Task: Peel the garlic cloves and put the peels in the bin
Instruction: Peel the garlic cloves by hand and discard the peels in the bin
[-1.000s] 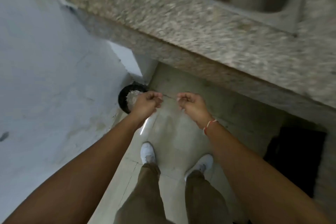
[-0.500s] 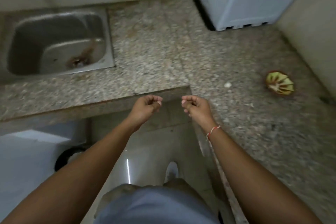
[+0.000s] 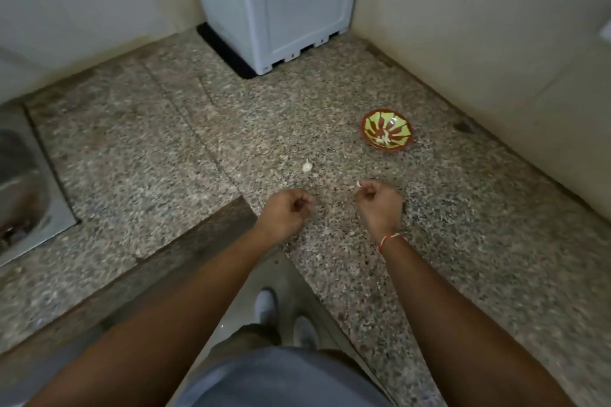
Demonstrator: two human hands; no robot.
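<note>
1. The fingers (image 3: 366, 189) of the right hand (image 3: 380, 208) were curled in, and a small pale scrap, apparently a garlic peel (image 3: 358, 184), was pinched at their tips, just right of the frame's centre.
2. The fingers (image 3: 302, 205) of the left hand (image 3: 286, 213) were curled into a loose fist at mid-frame; whether anything was held inside could not be told.
3. Both hands were held apart, side by side, over the speckled granite tabletop (image 3: 165, 149).
4. A red-and-white thread (image 3: 390, 239) was worn round the right wrist.
5. One garlic clove (image 3: 307, 166) was seen lying on the tabletop just above the hands, near the centre of the frame.
6. A small red-rimmed green bowl (image 3: 387, 134) was placed on the tabletop at the right of centre, well apart from the clove, with pale pieces lying in it.
7. A white appliance (image 3: 281, 6) was set on the tabletop at the top centre, against the wall.
8. Part of a steel sink (image 3: 29, 182) was seen at the left edge.
9. White shoes (image 3: 267, 304) were seen on the floor at the lower centre, between the forearms.
</note>
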